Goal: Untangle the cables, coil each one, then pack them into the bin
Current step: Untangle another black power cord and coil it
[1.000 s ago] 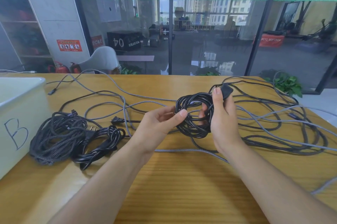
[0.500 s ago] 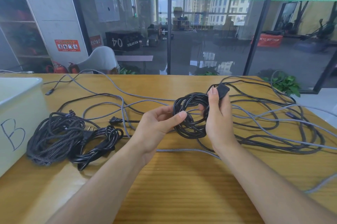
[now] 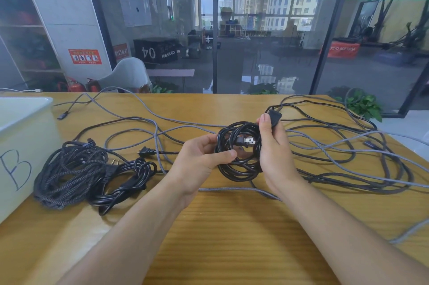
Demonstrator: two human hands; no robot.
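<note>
I hold a coiled black power cable (image 3: 236,170) above the middle of the wooden table (image 3: 232,233). My left hand (image 3: 202,164) pinches the coil's left side between thumb and fingers. My right hand (image 3: 275,157) grips its right side, thumb pressing a black connector (image 3: 275,116) at the top. A pronged plug (image 3: 248,142) pokes through the coil's centre. Two finished coils lie at the left: a braided one (image 3: 67,173) and a black one (image 3: 123,185). The white bin (image 3: 25,145), marked B, stands at the far left.
Loose grey and black cables (image 3: 348,159) sprawl tangled across the table's right half and far side. A black plug (image 3: 146,152) lies between the coils and my hands. A glass wall runs behind the table, with a chair (image 3: 127,76) and plants (image 3: 364,103) beyond it.
The pronged plug has come into sight through the middle of the coil. My left fingers have closed further round the coil's left side. The coil stays in place.
</note>
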